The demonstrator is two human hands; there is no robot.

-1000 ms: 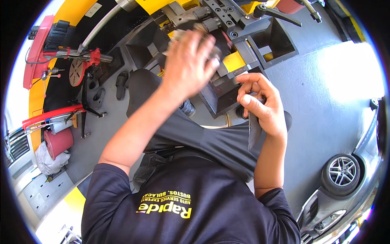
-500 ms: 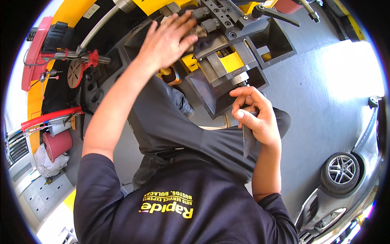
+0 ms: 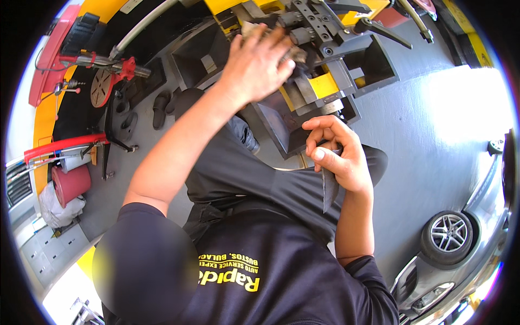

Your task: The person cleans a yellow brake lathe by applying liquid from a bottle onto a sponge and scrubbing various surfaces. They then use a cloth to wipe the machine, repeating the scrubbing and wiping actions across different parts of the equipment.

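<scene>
My left hand (image 3: 252, 70) presses a crumpled, dirty beige rag (image 3: 297, 56) onto a dark metal machine, its fingers slightly blurred over the cloth. Just right of it is the machine's bolted steel tool block (image 3: 319, 24), with a yellow-marked slide (image 3: 325, 85) nearer to me. The surface beneath the rag is hidden. Above my right thigh, my right hand (image 3: 346, 160) is curled, with a thin, dark grey, flat piece (image 3: 330, 189) pinched under the thumb. That piece hangs downward and looks like a folded sheet; its exact kind cannot be made out.
Dark chip trays (image 3: 371, 67) flank the slide, and a black lever (image 3: 384, 33) juts out right. A red drill press (image 3: 57, 54) stands at left, above a red bucket (image 3: 72, 186). A grey car (image 3: 433, 276) is parked at lower right.
My left hand and the rag have shifted right across the machine. The view has turned slightly. My right hand keeps the same grip on the grey piece.
</scene>
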